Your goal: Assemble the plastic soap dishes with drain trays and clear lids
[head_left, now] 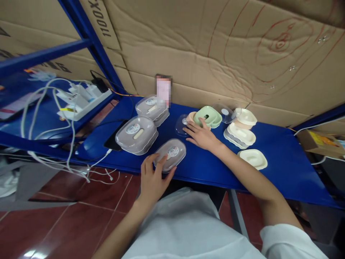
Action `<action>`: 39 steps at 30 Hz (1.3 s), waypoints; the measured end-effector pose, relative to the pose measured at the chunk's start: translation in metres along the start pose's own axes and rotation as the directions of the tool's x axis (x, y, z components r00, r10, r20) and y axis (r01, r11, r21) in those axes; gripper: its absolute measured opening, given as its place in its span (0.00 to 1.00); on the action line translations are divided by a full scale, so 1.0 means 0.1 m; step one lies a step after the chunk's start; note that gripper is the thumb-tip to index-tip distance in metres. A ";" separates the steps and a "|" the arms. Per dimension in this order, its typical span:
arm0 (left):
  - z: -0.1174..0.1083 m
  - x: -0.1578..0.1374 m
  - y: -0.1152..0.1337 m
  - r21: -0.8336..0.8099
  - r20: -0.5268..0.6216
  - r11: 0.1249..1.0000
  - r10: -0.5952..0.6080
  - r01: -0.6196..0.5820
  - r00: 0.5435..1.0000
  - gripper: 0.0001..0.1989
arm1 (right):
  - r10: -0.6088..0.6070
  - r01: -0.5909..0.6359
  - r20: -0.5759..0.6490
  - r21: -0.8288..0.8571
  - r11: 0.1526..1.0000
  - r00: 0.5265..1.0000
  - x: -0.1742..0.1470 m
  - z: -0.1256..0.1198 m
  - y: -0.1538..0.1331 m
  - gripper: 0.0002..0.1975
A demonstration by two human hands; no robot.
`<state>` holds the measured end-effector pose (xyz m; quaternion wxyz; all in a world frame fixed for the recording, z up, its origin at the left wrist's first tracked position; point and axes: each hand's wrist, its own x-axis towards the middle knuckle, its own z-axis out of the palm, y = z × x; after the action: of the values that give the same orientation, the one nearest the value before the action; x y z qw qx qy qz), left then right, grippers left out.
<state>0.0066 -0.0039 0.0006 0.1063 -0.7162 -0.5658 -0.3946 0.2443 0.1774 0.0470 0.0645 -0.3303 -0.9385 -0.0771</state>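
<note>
My left hand (155, 175) is at the front edge of the shelf, its fingers and thumb curled around the near side of a clear domed plastic lid (174, 158) with a round label. My right hand (201, 135) reaches across with fingers outstretched, palm down. Its fingertips lie at a pale green plastic dish (212, 116) and over another clear lid (180, 126) lying flat. Part of a peach dish (191, 116) shows beside the green one. Whether the right fingers press on the green dish is hard to tell.
Left of my hands stand two grey boxes under clear lids (137, 135) (151, 108). Cream dishes (253, 159) (239, 135) sit on the right of the blue shelf (205, 169). A phone (163, 88) leans on the cardboard; a power strip (86, 104) with white cables lies left.
</note>
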 end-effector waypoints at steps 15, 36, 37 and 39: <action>0.56 0.90 0.09 0.178 0.175 0.982 -0.096 0.065 0.980 0.27 | 0.164 -0.140 -0.173 0.142 0.980 0.971 -0.96 -0.29 0.07 0.16; 0.44 0.61 0.30 -0.019 0.387 0.995 0.094 -0.094 0.917 0.16 | 0.360 -0.335 -0.104 0.200 0.921 0.927 -1.67 -0.69 -0.52 0.12; 0.41 0.58 0.25 -0.003 0.373 0.997 0.075 -0.080 0.925 0.16 | 0.298 -0.276 -0.069 0.226 0.934 0.952 -1.65 -0.64 -0.67 0.13; 0.36 0.53 0.16 0.007 0.329 0.998 0.053 -0.059 0.943 0.15 | 0.199 -0.183 -0.030 0.282 0.942 0.979 -1.60 -0.54 -0.86 0.14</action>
<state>0.0392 0.0508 0.0180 0.0276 -0.7868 -0.5582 -0.2621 0.3176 0.0032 0.0631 0.1443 -0.4052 -0.9012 0.0523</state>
